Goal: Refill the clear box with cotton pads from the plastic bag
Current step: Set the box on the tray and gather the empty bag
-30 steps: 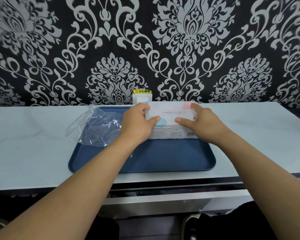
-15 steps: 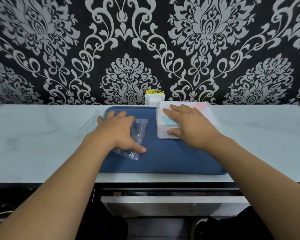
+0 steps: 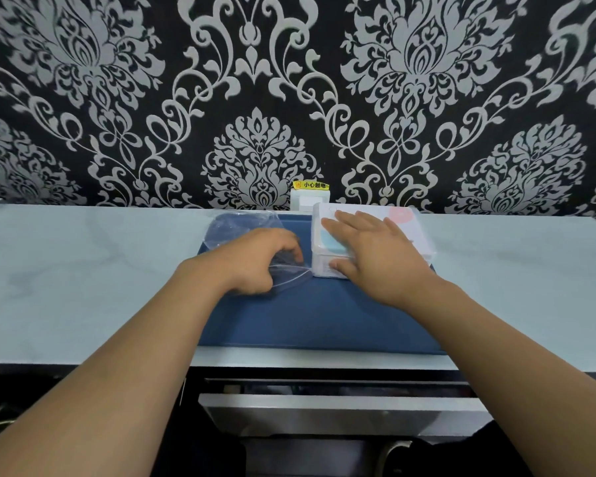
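The clear box stands at the back right of the blue tray, full of white pads, its lid printed with a blue and a pink shape. My right hand lies flat on the lid, fingers straight, thumb against the box's front side. A crumpled clear plastic bag lies on the tray's back left. My left hand has its fingers curled into the bag's near part and grips the film. No pads show inside the bag.
The tray sits on a pale marble-look counter against a black and silver patterned wall. A white socket cover with a yellow warning label stands behind the box. Below the counter's front edge a drawer is partly open.
My left hand has gone from lying flat on the bag to curling its fingers into the film. My right hand stays on the box lid.
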